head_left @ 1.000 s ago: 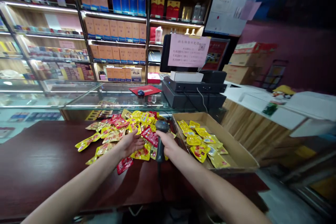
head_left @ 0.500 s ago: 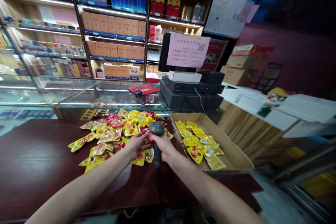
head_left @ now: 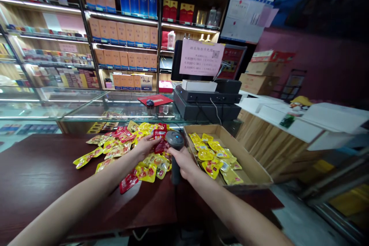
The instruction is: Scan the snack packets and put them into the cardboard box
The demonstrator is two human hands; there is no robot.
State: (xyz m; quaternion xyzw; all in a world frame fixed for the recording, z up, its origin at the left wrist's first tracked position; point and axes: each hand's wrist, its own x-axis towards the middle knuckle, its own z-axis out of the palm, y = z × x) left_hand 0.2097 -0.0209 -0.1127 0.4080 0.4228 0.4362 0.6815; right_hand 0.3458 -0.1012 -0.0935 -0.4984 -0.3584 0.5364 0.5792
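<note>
My left hand (head_left: 145, 147) is shut on a red snack packet (head_left: 160, 141), which stands up beside the head of a black handheld barcode scanner (head_left: 174, 150). My right hand (head_left: 183, 162) grips that scanner by its handle. Under my left forearm and hand lies a loose heap of yellow and red snack packets (head_left: 122, 147) on the dark wooden counter (head_left: 43, 173). To the right of my right hand, a shallow cardboard box (head_left: 245, 157) holds more yellow packets (head_left: 211, 157).
A glass display case (head_left: 123, 103) runs behind the counter, with a black till stack (head_left: 206, 107) and a pink notice (head_left: 201, 57) beyond the box. Stocked shelves (head_left: 123, 34) fill the back wall. Cartons (head_left: 259, 73) stand on the right, past a white counter (head_left: 288, 123).
My left hand has lifted the red packet up from the heap, next to the scanner head. The scanner stays in my right hand, and the view has drifted slightly.
</note>
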